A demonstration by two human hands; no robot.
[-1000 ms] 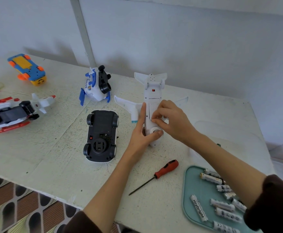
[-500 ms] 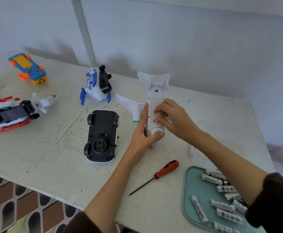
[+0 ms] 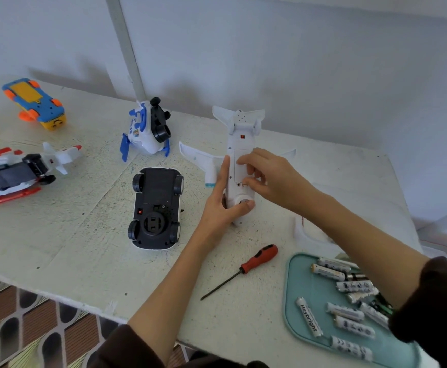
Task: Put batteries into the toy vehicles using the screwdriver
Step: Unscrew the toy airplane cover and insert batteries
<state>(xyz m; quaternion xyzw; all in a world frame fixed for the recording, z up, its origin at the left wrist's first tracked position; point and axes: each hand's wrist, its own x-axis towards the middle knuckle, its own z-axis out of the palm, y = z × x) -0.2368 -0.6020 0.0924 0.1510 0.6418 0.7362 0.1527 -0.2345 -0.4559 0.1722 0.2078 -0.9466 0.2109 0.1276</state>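
Head view: white toy plane (image 3: 239,166) belly-up on the table (image 3: 57,235), clasped at the nose by the left hand (image 3: 221,205), fingers straight along its side and thumb curled under the nose. Pressed at the battery cover by the right hand (image 3: 267,176), fingertips bent onto it. Screwdriver (image 3: 246,268) (red handle) untouched nearer the table edge, batteries (image 3: 344,312) in the teal tray (image 3: 296,322), black car (image 3: 156,208) upside down left of the plane

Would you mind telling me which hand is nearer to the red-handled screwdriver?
Left. The left hand grips the white plane's nose just above the screwdriver. The right hand rests farther up on the plane's belly.
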